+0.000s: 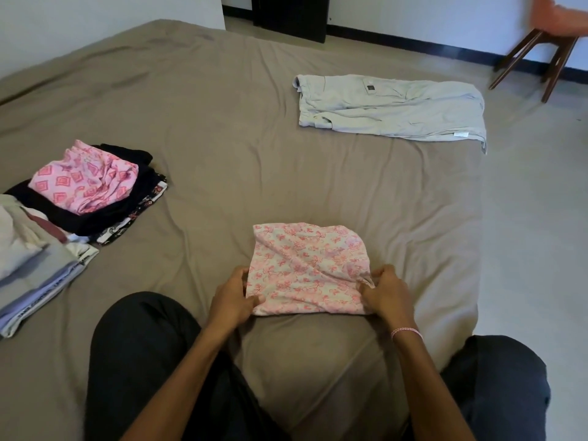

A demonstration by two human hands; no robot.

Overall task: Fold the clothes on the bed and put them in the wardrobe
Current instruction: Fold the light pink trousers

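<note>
A folded white garment with a pink flower print [305, 268] lies on the brown bed sheet [222, 128] just in front of me. My left hand [234, 297] grips its near left corner. My right hand [386, 289], with a pink-and-white thread bracelet on the wrist, pinches its right edge. Pale grey trousers [391, 108] lie spread flat at the bed's far right corner. At the left stands a stack of folded clothes with a pink diamond-print piece [86, 176] on top of black ones.
A second pile of folded grey and white clothes [31, 268] sits at the left edge. My knees in dark trousers [140, 354] rest on the bed. A wooden chair [541, 49] stands on the pale floor at the far right. A dark doorway [289, 14] is beyond the bed.
</note>
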